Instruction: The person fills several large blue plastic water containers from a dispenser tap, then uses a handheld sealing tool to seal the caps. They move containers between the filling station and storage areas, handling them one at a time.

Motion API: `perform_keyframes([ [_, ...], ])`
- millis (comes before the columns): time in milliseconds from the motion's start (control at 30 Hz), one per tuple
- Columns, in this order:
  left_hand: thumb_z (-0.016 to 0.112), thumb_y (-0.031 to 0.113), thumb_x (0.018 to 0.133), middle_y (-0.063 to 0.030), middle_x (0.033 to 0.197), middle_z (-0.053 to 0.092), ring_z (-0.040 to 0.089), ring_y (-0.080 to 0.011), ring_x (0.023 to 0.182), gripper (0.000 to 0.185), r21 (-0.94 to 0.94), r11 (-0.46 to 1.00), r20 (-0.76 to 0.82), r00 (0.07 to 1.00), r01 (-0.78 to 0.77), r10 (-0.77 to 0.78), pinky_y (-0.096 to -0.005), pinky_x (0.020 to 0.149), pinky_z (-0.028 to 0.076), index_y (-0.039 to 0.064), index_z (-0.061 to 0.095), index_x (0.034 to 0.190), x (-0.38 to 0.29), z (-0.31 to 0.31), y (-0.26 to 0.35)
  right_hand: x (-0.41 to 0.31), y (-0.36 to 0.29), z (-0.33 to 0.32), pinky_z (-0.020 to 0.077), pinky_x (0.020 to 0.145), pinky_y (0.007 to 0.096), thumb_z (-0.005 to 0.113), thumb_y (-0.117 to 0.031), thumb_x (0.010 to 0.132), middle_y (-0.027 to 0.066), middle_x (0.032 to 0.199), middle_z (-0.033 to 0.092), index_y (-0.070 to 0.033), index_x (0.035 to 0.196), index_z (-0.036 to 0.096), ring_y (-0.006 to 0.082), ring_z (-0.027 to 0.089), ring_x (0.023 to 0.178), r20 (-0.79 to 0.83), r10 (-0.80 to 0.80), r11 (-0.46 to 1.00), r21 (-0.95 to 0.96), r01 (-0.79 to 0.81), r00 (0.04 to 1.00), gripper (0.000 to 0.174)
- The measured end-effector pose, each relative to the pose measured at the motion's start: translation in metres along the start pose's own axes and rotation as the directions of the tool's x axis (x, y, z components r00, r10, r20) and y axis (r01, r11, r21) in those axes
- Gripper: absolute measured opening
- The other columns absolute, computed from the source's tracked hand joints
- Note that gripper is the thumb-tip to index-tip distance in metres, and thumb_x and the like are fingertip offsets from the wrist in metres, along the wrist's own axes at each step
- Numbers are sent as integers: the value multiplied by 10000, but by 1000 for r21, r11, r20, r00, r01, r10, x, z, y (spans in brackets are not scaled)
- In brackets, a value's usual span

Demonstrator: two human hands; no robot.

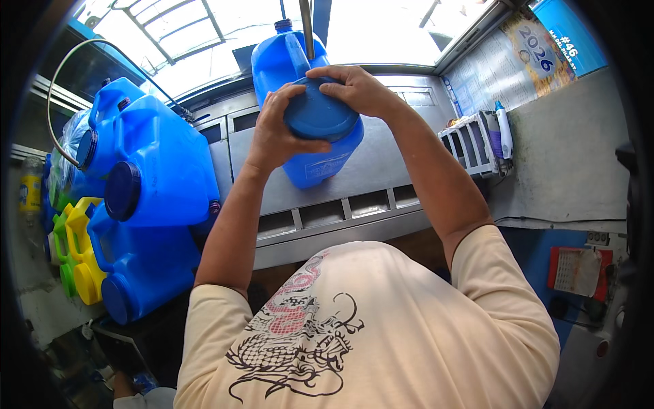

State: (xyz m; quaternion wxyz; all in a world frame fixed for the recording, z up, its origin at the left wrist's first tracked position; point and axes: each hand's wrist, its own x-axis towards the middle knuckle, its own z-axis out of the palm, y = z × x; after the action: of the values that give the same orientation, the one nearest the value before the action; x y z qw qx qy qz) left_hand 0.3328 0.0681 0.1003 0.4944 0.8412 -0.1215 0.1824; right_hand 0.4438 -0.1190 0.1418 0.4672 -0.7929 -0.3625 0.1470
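Observation:
A blue plastic water jug (324, 163) stands upright on the stainless steel counter in front of me, its small dark cap and handle toward the window. Both hands are around its wide round blue screw lid (322, 112). My left hand (281, 125) grips the lid's left side, the thumb along the near edge. On the far right rim lies my right hand (352, 89), its fingers and thumb bent over the lid's top. A thin metal pipe (306, 30) comes down from above, just behind the lid; its lower end is close to the jug's handle.
Several blue jugs (168, 168) are stacked at the left, beside a yellow jug (92, 255) and a green one (64, 250). A curved hose (51, 97) arches over them. At the right, a white plastic basket (467, 145) hangs by the wall. The steel counter (388, 163) has rectangular openings.

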Motion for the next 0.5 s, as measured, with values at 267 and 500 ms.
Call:
perform_keyframes([
  [267,961,479,443,-175,1293,524,533,-352,1199,1038,231,973,-319,944,-6,82,-462,1030,433,144,469,1293,-24,33,16,9,-6,9,567,881,389,631,-204,924,154,1124,685,-116,1208,686,269,684,967,-50,-8,998,-55,6,999,302],
  [500,967,443,465,-161,1284,517,544,-334,1165,1073,355,934,-263,955,-38,139,-431,970,487,153,428,1347,-20,29,22,10,4,9,536,924,349,670,-263,869,143,1114,702,-92,1157,705,265,683,1007,-110,9,1000,21,-7,994,337],
])
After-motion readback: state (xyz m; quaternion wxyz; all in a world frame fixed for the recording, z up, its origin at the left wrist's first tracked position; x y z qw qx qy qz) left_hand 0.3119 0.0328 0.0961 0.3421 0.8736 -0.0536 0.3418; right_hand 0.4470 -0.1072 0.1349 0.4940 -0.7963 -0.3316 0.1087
